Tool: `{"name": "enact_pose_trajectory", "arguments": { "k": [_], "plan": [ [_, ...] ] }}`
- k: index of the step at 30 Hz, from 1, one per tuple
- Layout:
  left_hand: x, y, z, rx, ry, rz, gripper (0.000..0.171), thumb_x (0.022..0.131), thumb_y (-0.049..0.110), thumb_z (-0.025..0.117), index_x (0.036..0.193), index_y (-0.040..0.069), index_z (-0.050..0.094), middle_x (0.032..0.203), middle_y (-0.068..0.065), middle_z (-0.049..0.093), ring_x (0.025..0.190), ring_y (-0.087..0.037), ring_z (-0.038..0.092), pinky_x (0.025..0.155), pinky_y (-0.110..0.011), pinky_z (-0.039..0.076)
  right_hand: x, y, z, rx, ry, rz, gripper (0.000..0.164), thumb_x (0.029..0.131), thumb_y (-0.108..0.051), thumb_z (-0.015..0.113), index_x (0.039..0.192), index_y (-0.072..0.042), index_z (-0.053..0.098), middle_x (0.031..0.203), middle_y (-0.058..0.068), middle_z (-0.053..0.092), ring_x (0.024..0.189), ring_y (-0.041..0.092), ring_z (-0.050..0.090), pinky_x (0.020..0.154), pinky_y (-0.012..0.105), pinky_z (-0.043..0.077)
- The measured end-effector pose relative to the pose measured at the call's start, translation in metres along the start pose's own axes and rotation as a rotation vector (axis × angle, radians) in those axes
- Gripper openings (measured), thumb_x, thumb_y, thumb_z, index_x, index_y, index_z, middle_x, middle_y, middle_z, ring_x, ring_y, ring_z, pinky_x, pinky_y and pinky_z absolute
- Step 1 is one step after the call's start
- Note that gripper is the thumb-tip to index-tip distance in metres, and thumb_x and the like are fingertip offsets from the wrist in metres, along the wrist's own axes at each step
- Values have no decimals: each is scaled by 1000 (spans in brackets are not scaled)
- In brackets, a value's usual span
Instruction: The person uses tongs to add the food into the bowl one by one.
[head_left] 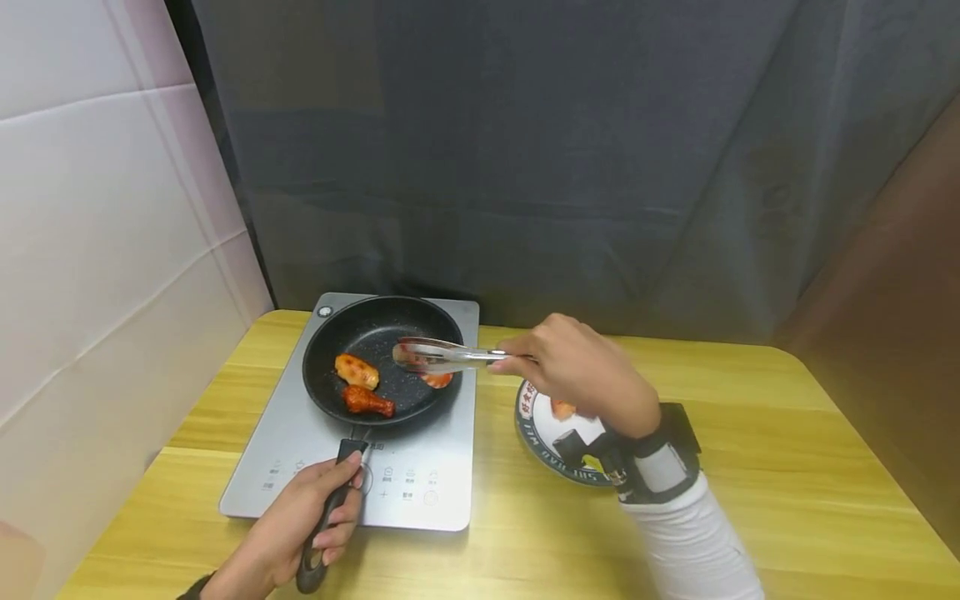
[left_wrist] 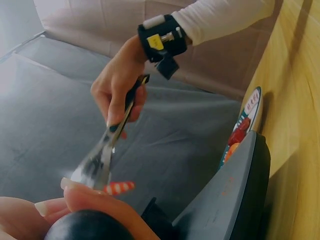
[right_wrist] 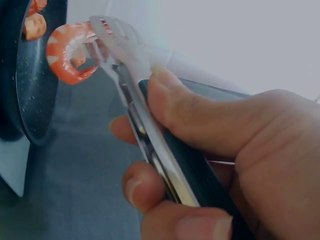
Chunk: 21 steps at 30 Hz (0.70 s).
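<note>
My left hand [head_left: 311,508] grips the black handle [head_left: 330,508] of a dark frying pan [head_left: 318,383]. Metal tongs [head_left: 450,357] are held in my right hand [head_left: 581,367], their tips above the right side of the pan. Between those tips is a curled orange-and-white shrimp [right_wrist: 62,55], raised clear of the pan in the right wrist view. Inside the pan lie a browned chicken wing piece [head_left: 357,371] and a red drumstick [head_left: 367,401]. In the left wrist view, the left fingers [left_wrist: 110,207] show at the bottom, with the striped shrimp [left_wrist: 120,188] just beyond.
Under the pan is a flat silver induction cooktop [head_left: 262,467] on the wooden table [head_left: 540,542]. A round plate [head_left: 534,442] with a patterned rim and some food stands right of it, partly hidden by my right wrist. Dark cloth [head_left: 525,167] hangs behind.
</note>
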<state>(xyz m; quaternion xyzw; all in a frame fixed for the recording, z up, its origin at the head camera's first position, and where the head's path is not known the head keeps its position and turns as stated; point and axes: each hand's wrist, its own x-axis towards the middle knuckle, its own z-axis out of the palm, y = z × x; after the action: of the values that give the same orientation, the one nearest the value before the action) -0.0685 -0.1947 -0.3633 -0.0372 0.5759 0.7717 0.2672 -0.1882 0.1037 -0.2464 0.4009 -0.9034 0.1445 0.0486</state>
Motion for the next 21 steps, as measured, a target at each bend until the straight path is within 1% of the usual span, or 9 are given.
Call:
{"name": "enact_pose_trajectory", "arguments": {
  "k": [2, 5, 8, 10, 13, 15, 17, 18, 21],
  "plan": [
    [0, 0, 0, -2, 4, -2, 34, 104, 37, 39, 96, 4, 37, 62, 4, 36, 40, -4, 32, 37, -20, 36, 9, -1, 4, -21, -14, -17, 24, 91, -35, 67, 73, -19, 63, 51, -13, 31, 42, 2, 32, 40, 22, 28],
    [0, -1, 0, -6, 5, -3, 35, 103, 37, 40, 96, 4, 37, 62, 4, 36, 40, -3, 32, 37, -20, 36, 19, -2, 12, -28, -42, -29, 21, 90, -34, 67, 78, -17, 69, 53, -12, 34, 45, 3, 34, 41, 22, 28],
    [0, -1, 1, -13, 8, -1, 35, 103, 38, 40, 96, 4, 37, 61, 5, 36, 40, -3, 32, 37, -20, 35, 28, -2, 20, -48, -63, -48, 22, 91, -34, 66, 75, -18, 68, 55, -11, 36, 47, 4, 36, 41, 21, 29],
    [0, 0, 0, -18, 10, 2, 35, 103, 37, 40, 96, 4, 37, 61, 5, 36, 39, -3, 32, 37, -19, 35, 35, -2, 24, -67, -75, -62, 26, 92, -34, 65, 70, -20, 64, 57, -11, 36, 47, 4, 36, 41, 21, 28],
    [0, 0, 0, -26, 10, 0, 35, 103, 37, 40, 96, 3, 37, 61, 5, 35, 39, -3, 32, 37, -19, 35, 41, -1, 28, -95, -89, -67, 39, 93, -34, 64, 59, -21, 51, 57, -11, 33, 48, 4, 34, 41, 21, 24],
    [1, 0, 0, -26, 11, 0, 35, 103, 38, 41, 96, 3, 37, 61, 5, 35, 39, -3, 32, 37, -20, 35, 45, 0, 30, -102, -102, -58, 44, 93, -34, 63, 56, -22, 44, 56, -11, 31, 47, 4, 32, 41, 21, 21],
    [1, 0, 0, -23, 12, -1, 35, 103, 38, 41, 96, 3, 37, 61, 5, 36, 39, -3, 32, 37, -20, 35, 48, 0, 32, -103, -120, -42, 46, 93, -34, 63, 54, -21, 43, 55, -11, 31, 47, 3, 31, 41, 21, 20],
    [1, 0, 0, -22, 13, -2, 35, 103, 38, 41, 96, 3, 37, 61, 5, 36, 39, -3, 32, 37, -20, 35, 49, 0, 33, -106, -129, -34, 46, 93, -34, 63, 54, -21, 44, 55, -11, 32, 47, 3, 32, 41, 21, 20],
    [1, 0, 0, -22, 15, -4, 35, 103, 38, 41, 96, 3, 37, 61, 4, 36, 39, -3, 32, 37, -20, 35, 52, -2, 36, -90, -159, 7, 32, 92, -35, 65, 63, -21, 64, 56, -13, 43, 47, 3, 39, 40, 21, 25]
  ]
}}
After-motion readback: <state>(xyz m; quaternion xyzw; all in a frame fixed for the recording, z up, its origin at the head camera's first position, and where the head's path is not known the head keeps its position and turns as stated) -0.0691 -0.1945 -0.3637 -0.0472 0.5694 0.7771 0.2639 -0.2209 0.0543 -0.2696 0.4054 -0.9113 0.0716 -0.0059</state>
